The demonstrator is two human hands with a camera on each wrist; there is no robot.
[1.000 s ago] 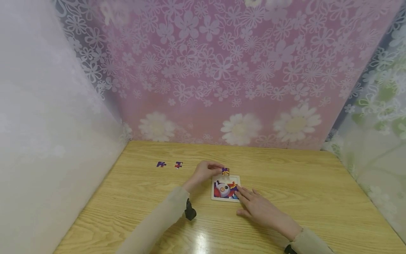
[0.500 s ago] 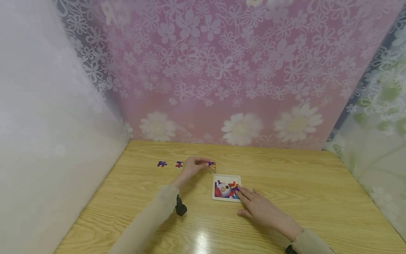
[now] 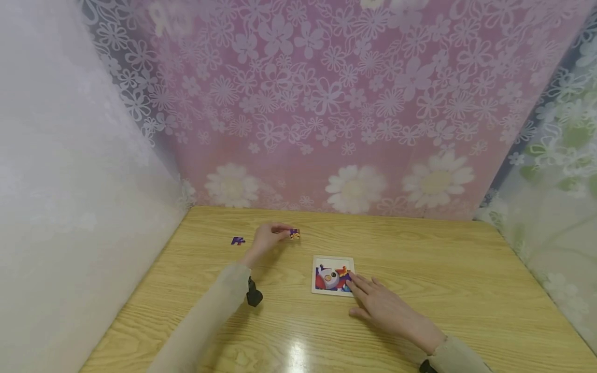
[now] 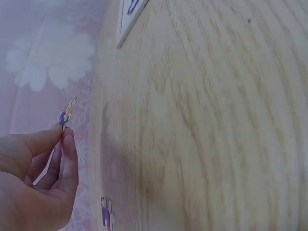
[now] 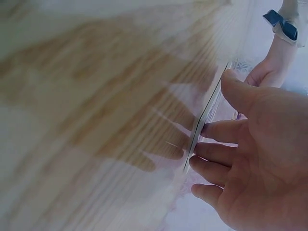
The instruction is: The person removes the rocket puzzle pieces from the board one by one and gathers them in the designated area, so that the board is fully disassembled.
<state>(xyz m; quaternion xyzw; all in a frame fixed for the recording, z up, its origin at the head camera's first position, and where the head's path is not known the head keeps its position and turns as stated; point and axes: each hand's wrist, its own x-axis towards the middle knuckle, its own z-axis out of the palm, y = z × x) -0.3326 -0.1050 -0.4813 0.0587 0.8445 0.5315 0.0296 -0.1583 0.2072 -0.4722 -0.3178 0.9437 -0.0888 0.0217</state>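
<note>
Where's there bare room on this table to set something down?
Bare table runs right of the puzzle frame, from beyond the right hand to the flowered backdrop, and also between the sleeves. Back left is crowded: the left hand, its pinched piece and a loose piece.

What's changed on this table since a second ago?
The left hand moved left and farther from the person, carrying a puzzle piece away from the tray; nothing was let go. The right hand stayed at the tray's right edge, and the tray and leftmost loose piece stayed put.
</note>
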